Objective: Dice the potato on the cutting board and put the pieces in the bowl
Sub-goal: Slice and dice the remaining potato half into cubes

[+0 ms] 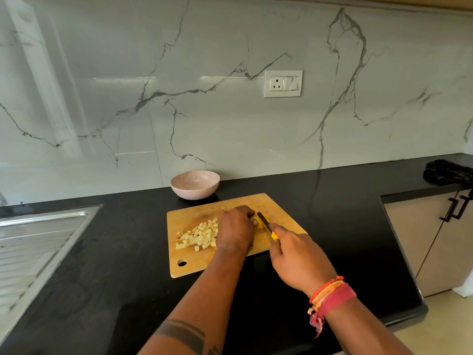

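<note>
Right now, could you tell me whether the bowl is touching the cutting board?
Apart. The head view shows a strip of black counter between the pink bowl and the far edge of the wooden cutting board.

Far: white marble-veined wall [230,119] gleaming, socket plate [283,83] sitting on it | left: steel sink drainboard [38,242] catching light | right: beige cabinet [430,242] standing under black counter [345,201]

You work on a scuffed pale wooden cutting board [230,201] atop a matt black stone counter [102,252]; behind it, a glossy white veined marble wall [204,111].
</note>
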The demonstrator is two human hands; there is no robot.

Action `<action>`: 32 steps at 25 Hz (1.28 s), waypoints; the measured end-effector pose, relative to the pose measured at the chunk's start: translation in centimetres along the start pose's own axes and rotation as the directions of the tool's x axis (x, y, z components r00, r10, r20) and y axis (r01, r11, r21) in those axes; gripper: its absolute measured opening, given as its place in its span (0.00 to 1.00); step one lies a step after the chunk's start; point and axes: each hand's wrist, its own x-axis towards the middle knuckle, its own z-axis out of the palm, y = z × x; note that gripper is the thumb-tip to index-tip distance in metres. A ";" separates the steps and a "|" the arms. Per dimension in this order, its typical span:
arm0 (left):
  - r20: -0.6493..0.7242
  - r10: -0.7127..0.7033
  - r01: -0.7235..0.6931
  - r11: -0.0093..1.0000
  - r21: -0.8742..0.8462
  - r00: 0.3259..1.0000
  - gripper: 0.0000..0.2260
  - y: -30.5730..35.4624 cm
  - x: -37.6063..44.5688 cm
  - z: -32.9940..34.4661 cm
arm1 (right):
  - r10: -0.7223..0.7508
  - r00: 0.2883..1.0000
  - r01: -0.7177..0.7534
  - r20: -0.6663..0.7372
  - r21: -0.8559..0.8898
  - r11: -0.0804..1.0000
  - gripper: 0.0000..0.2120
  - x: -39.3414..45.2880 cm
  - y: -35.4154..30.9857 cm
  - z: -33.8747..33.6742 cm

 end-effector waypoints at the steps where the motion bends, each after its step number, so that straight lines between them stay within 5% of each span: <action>1: 0.001 0.008 -0.008 1.000 0.012 1.000 0.13 0.0 -0.1 0.0 | -0.004 1.000 0.004 -0.003 0.000 1.000 0.25 0.6 -0.1 0.3; 12: -0.055 0.066 -0.061 0.995 0.079 0.996 0.10 -0.4 0.0 0.1 | -0.038 0.997 0.039 0.066 -0.013 0.999 0.17 6.3 -1.6 1.5; 19: -0.042 -0.045 0.045 0.999 -0.020 0.998 0.11 -0.4 0.4 0.6 | -0.037 0.987 0.044 0.159 -0.041 0.998 0.19 3.4 -0.4 1.7; 32: -0.046 -0.069 0.068 0.997 -0.035 0.997 0.09 -0.5 0.4 0.3 | -0.023 1.000 0.023 0.002 -0.011 1.000 0.25 0.3 -0.9 0.4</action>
